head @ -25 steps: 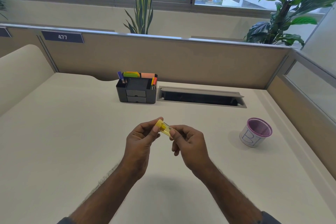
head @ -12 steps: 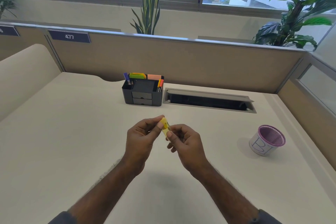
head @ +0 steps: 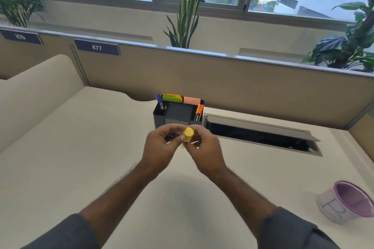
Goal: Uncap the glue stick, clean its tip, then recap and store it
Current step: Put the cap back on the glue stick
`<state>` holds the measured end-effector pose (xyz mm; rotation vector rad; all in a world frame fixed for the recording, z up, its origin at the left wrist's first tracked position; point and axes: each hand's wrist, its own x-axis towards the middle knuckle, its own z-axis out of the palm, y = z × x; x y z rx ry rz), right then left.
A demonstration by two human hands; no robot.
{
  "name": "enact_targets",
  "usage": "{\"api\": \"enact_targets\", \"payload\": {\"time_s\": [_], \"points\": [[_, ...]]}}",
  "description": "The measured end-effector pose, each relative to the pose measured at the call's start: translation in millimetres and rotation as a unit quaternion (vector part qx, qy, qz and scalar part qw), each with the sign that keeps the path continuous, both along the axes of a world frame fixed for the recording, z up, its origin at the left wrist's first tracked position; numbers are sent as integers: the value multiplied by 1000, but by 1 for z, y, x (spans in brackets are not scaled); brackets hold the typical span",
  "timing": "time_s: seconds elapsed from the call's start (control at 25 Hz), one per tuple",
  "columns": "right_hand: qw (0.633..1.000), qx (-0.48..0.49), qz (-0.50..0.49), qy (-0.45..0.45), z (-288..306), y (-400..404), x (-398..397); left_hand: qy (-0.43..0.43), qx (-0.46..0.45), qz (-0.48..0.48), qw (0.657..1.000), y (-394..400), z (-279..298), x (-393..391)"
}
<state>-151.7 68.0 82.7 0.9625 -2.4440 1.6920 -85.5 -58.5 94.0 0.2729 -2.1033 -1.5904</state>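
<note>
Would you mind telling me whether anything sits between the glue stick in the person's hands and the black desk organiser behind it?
Nothing visible does. The small yellow glue stick is pinched between the left hand and the right hand, right in front of the black desk organiser. Only bare beige desk shows around them.

A black desk organiser (head: 178,114) with pens and sticky notes stands at the back of the cream desk (head: 60,157), beside a cable hatch (head: 261,133), while a purple-rimmed mesh cup (head: 348,201) lies tilted far right.
</note>
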Motion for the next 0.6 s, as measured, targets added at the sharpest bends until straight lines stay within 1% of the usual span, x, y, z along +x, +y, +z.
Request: {"api": "enact_targets", "payload": {"time_s": [0.12, 0.24, 0.32, 0.48, 0.6], "points": [[1000, -15, 11, 8, 7, -50, -35, 29, -20, 12, 999, -44, 5, -37], [999, 8, 16, 29, 6, -94, -73, 41, -20, 27, 999, -86, 2, -74], [999, 35, 15, 34, 0, -118, -94, 27, -23, 32, 999, -111, -9, -93], [998, 46, 17, 33, -18, -149, -117, -6, -94, 56, 994, -147, -36, -121], [997, 73, -5, 29, -33, -162, -126, -20, -121, 60, 991, -160, -53, -134]]}}
